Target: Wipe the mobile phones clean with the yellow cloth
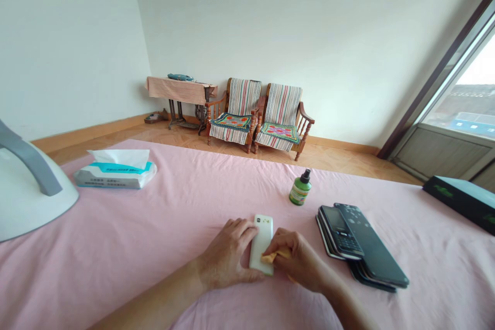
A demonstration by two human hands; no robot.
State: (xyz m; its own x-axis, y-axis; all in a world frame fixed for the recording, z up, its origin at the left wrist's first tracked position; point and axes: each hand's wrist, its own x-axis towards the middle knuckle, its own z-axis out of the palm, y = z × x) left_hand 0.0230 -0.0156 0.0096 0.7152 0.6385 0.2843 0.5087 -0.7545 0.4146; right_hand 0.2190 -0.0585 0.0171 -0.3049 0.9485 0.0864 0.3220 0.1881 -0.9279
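left hand [228, 250] gripping white phone [262, 238], right hand [297, 255] pinching yellow cloth [269, 257] against its back

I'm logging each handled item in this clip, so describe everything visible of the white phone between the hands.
The white phone is a slim, oblong slab, smooth and plastic-looking, with a dark square near its far left corner and small yellowish marks beside it. It lies on the pink cloth, apparently back up, its long side pointing away from the person. The left hand touches its left edge and near end; the right hand presses a yellow cloth against its near right part. Its underside is hidden.
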